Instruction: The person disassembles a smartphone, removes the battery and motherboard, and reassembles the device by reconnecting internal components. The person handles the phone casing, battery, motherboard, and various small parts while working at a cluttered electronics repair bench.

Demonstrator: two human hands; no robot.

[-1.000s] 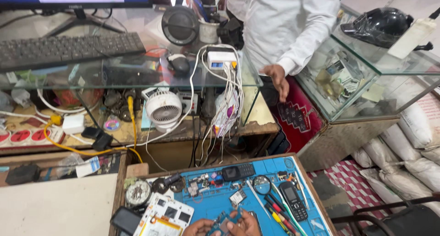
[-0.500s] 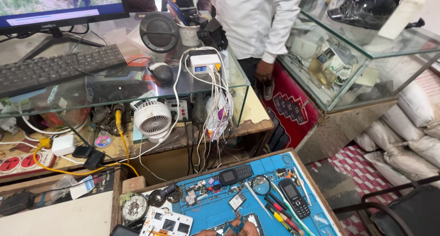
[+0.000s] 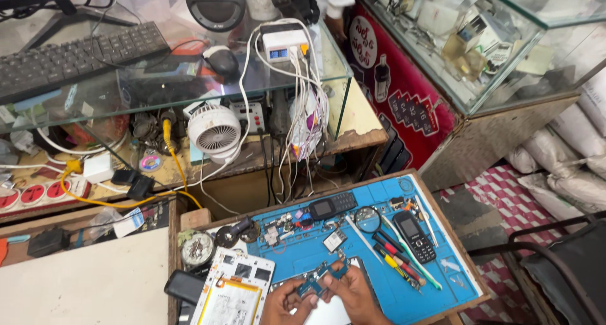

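Two hands meet at the bottom centre of the frame over a blue work mat [image 3: 379,262] on the counter. The left hand [image 3: 284,303] and right hand [image 3: 353,296] both pinch a small blue circuit board [image 3: 322,279] between their fingers, holding it just above the mat's lower edge. Left of them lies an opened white phone [image 3: 230,290] with a pale rectangular battery label. On the right of the mat rests a black keypad phone [image 3: 415,235] beside coloured screwdrivers [image 3: 394,262]. Above, at centre, a small white fan [image 3: 214,132] stands under the glass shelf. At upper right, a red panel [image 3: 404,98] with white lettering and a bottle shape fronts a glass display case [image 3: 480,47].
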